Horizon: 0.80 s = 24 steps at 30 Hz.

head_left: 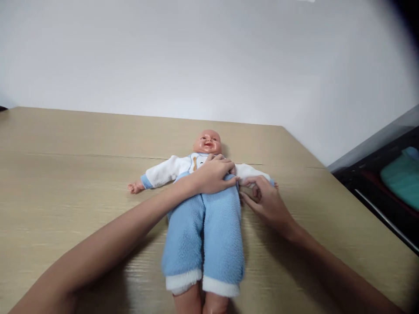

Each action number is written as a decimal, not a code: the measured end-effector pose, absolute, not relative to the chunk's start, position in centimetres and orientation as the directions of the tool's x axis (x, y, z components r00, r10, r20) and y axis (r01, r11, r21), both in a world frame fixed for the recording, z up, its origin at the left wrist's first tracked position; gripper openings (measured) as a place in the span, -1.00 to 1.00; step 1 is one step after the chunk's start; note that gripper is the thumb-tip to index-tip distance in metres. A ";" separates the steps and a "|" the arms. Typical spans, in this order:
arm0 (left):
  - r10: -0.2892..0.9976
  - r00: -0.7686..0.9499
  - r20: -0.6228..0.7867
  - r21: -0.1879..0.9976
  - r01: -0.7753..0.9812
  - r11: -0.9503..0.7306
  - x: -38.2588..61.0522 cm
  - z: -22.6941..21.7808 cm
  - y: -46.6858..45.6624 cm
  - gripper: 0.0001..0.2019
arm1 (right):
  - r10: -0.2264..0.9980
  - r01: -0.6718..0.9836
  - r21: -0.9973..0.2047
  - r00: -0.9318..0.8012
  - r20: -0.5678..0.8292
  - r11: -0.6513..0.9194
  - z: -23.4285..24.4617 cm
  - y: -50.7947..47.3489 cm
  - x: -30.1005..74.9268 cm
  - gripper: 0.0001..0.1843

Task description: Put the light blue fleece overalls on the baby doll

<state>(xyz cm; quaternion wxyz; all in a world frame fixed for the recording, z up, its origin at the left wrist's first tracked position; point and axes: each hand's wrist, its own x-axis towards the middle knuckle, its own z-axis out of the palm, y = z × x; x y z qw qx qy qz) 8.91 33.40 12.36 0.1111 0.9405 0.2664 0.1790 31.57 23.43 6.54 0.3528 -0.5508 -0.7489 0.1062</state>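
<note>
A baby doll (pixel 208 141) lies on its back on the table, head away from me and arms spread. It wears a white long-sleeved top (pixel 168 169) with blue cuffs and fluffy blue pants (pixel 222 235) with white hems. My left hand (pixel 216 174) lies across the doll's belly at the waistband, its fingers bent over the fabric and its thumb along the pants' upper edge; it hides part of the top's front. At the doll's waist on the right side is my right hand (pixel 263 196), fingers curled, with a gap between thumb and forefinger.
The wooden table (pixel 65 183) has a seam running across it behind the doll's arms. A pale wall (pixel 147 56) stands beyond its far edge. Past the right edge there is a dark object with a teal item (pixel 402 179) on it.
</note>
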 end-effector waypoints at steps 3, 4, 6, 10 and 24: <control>0.517 0.811 0.272 0.321 0.430 -0.844 8.9 12.3 34.1 -0.77 | 0.830 0.862 -0.346 -0.142 0.539 0.372 6.7 23.5 34.0 -0.74; 0.511 0.816 0.271 0.326 0.421 -0.846 8.9 12.3 34.3 -0.77 | 0.814 0.879 -0.305 -0.145 0.563 0.367 6.7 23.6 34.8 -0.69; 0.501 0.823 0.267 0.341 0.406 -0.848 9.0 12.4 34.7 -0.79 | 0.811 0.886 -0.276 -0.166 0.560 0.372 6.7 23.8 36.2 -0.56; 0.524 0.811 0.261 0.373 0.416 -0.829 9.3 13.2 35.2 -0.83 | 0.897 0.833 -0.447 -0.123 0.425 0.326 6.4 24.4 37.7 -0.36; 0.478 0.847 0.234 0.262 0.419 -0.870 12.9 12.7 34.1 -0.49 | 0.874 0.508 -0.804 0.181 0.451 0.310 8.3 22.6 34.0 -0.30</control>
